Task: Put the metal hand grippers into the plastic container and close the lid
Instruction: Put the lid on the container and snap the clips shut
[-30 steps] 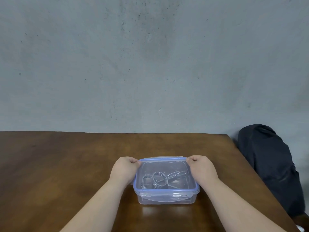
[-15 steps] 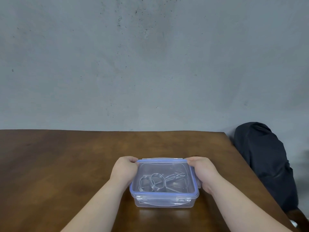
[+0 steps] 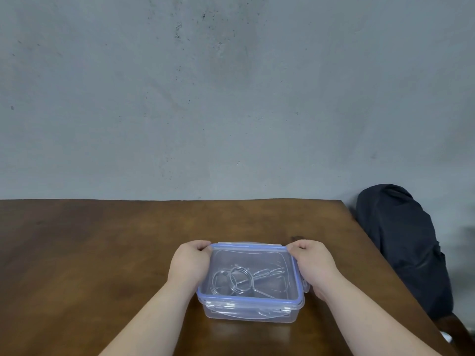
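A clear plastic container (image 3: 250, 313) with a blue-rimmed lid (image 3: 257, 258) stands on the brown wooden table (image 3: 102, 253), near its front. Through the lid I see metal hand grippers (image 3: 240, 277) with coiled springs lying inside. My left hand (image 3: 189, 263) clasps the container's left side, fingers curled over the far left corner of the lid. My right hand (image 3: 312, 263) clasps the right side, fingers on the far right corner, palm over the right side latch. The front latch lies flat against the wall.
A grey concrete wall rises behind the table. A dark bag or garment (image 3: 401, 247) rests on a seat past the table's right edge.
The container has slid a little toward me between both hands, and my right hand has come down along its right side. The view has shifted slightly.
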